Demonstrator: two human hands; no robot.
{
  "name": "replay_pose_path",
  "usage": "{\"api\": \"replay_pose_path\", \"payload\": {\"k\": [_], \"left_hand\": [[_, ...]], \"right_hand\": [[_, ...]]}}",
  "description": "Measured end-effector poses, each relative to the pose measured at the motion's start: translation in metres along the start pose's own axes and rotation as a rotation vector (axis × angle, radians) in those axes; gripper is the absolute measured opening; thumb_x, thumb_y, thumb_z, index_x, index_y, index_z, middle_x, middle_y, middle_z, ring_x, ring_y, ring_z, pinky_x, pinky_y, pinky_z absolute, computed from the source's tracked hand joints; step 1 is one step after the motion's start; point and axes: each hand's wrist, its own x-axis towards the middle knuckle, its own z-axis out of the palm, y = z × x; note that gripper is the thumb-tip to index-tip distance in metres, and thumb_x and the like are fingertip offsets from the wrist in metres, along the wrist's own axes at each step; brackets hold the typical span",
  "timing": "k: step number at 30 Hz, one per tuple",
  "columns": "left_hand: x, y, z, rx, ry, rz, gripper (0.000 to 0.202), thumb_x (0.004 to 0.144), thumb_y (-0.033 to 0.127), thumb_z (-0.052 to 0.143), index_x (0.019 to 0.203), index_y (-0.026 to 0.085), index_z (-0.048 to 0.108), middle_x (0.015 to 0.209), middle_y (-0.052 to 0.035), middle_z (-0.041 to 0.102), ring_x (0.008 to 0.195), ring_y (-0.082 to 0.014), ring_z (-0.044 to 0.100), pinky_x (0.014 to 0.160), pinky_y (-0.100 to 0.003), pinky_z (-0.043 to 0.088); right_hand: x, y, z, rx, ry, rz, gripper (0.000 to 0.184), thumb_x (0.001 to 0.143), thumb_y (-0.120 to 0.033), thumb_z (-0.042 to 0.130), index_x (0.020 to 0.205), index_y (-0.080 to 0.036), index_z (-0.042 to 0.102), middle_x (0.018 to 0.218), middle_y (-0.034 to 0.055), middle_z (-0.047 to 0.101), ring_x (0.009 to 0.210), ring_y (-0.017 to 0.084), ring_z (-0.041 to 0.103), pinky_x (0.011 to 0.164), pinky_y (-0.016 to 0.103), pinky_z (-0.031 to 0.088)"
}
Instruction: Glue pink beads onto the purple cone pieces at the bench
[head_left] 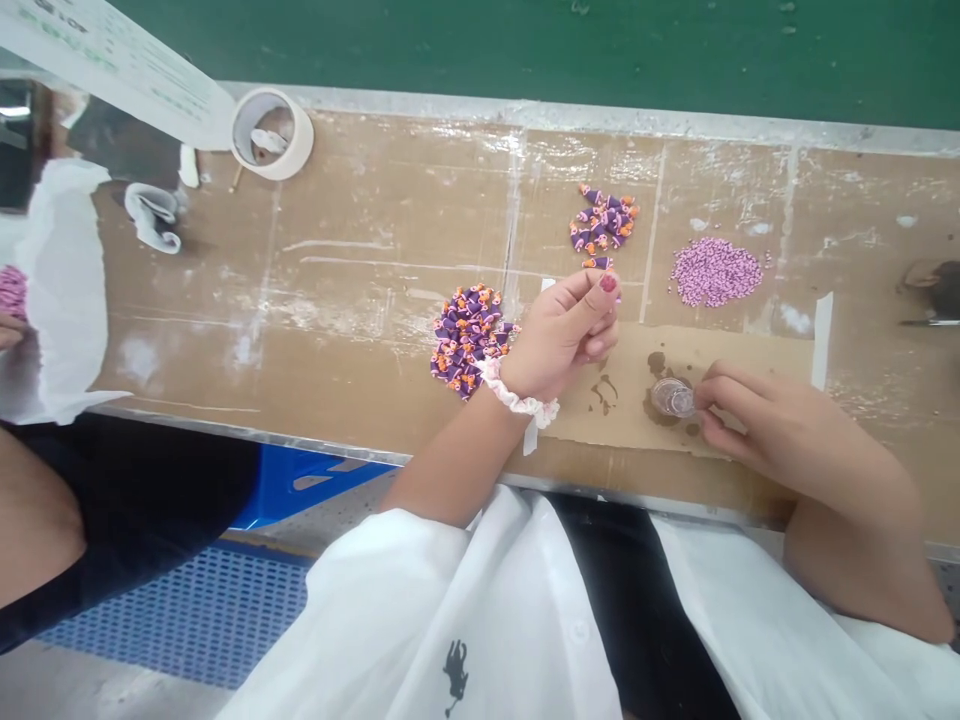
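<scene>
My left hand (566, 325), with a white scrunchie (517, 393) at its wrist, is closed in a pinch. A small purple-and-orange figure (597, 263) shows right at its fingertips; whether it is held or lies behind them I cannot tell. Beside that forearm is a pile of similar purple figures (469, 335), and a smaller group of figures (602, 218) lies just beyond the hand. With thumb and fingers my right hand (739, 408) grips the edge of a small clear cup (670, 397), which stands among wet spots on a cardboard sheet (630, 350).
Small pink pieces (716, 272) lie heaped at the right. A tape roll (271, 133) stands at the back left near a white paper sheet (127, 70). At the far left, another person's hand (9, 332) is by white paper (67, 290). A dark object (946, 290) sits far right.
</scene>
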Motion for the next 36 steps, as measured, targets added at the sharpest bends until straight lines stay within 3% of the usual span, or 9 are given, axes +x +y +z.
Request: {"api": "replay_pose_path", "payload": {"k": [4, 10, 14, 18, 20, 26, 36], "left_hand": [[-0.002, -0.002, 0.004, -0.063, -0.068, -0.050, 0.030, 0.088, 0.037, 0.061, 0.074, 0.017, 0.044, 0.060, 0.0069, 0.039, 0.045, -0.0012, 0.034, 0.042, -0.015, 0.020], [-0.006, -0.006, 0.013, -0.120, -0.120, -0.115, 0.026, 0.086, 0.034, 0.064, 0.078, 0.016, 0.047, 0.060, 0.0073, 0.043, 0.046, -0.0012, 0.039, 0.043, -0.014, 0.024], [-0.009, -0.015, 0.016, -0.109, -0.159, -0.178, 0.029, 0.084, 0.038, 0.067, 0.081, 0.016, 0.049, 0.062, 0.0064, 0.049, 0.047, -0.0015, 0.043, 0.043, -0.014, 0.026], [-0.013, -0.026, 0.020, -0.162, -0.292, -0.238, 0.028, 0.084, 0.038, 0.067, 0.083, 0.017, 0.048, 0.060, 0.0069, 0.048, 0.044, -0.0010, 0.040, 0.045, -0.014, 0.027], [-0.015, -0.031, 0.023, -0.204, -0.362, -0.252, 0.029, 0.084, 0.039, 0.066, 0.083, 0.017, 0.048, 0.059, 0.0076, 0.044, 0.044, -0.0009, 0.038, 0.045, -0.014, 0.027], [-0.018, -0.037, 0.026, -0.237, -0.452, -0.290, 0.029, 0.087, 0.040, 0.063, 0.084, 0.018, 0.045, 0.060, 0.0078, 0.044, 0.044, -0.0008, 0.037, 0.045, -0.014, 0.027], [-0.019, -0.038, 0.026, -0.210, -0.470, -0.236, 0.023, 0.090, 0.035, 0.060, 0.086, 0.016, 0.048, 0.058, 0.0073, 0.047, 0.044, -0.0009, 0.038, 0.046, -0.014, 0.029]], "right_hand": [[0.002, -0.002, 0.001, -0.016, -0.018, 0.008, 0.014, 0.094, -0.019, 0.045, 0.081, -0.021, 0.048, 0.075, 0.0009, 0.056, 0.053, 0.012, 0.048, 0.046, 0.027, 0.030], [0.003, -0.002, -0.001, 0.039, -0.006, 0.003, 0.011, 0.092, -0.018, 0.047, 0.082, -0.021, 0.049, 0.074, 0.0007, 0.056, 0.054, 0.012, 0.049, 0.048, 0.027, 0.033], [0.002, -0.005, -0.005, 0.245, 0.175, 0.093, 0.010, 0.087, -0.013, 0.055, 0.085, -0.022, 0.052, 0.077, 0.0004, 0.057, 0.061, 0.013, 0.053, 0.054, 0.027, 0.040], [0.005, -0.011, 0.001, 0.475, 0.430, 0.170, 0.018, 0.081, -0.007, 0.058, 0.083, -0.024, 0.052, 0.073, 0.0000, 0.054, 0.063, 0.016, 0.054, 0.054, 0.030, 0.041], [0.008, -0.013, 0.005, 0.523, 0.479, 0.148, 0.019, 0.081, -0.006, 0.059, 0.084, -0.024, 0.053, 0.072, 0.0002, 0.054, 0.064, 0.016, 0.055, 0.054, 0.031, 0.042], [0.014, -0.016, 0.008, 0.489, 0.464, 0.112, 0.020, 0.079, -0.004, 0.057, 0.082, -0.023, 0.052, 0.070, -0.0006, 0.052, 0.061, 0.013, 0.052, 0.051, 0.027, 0.041], [0.014, -0.017, 0.007, 0.450, 0.428, 0.103, 0.019, 0.081, -0.005, 0.057, 0.085, -0.023, 0.051, 0.073, -0.0004, 0.053, 0.057, 0.011, 0.050, 0.048, 0.025, 0.042]]}}
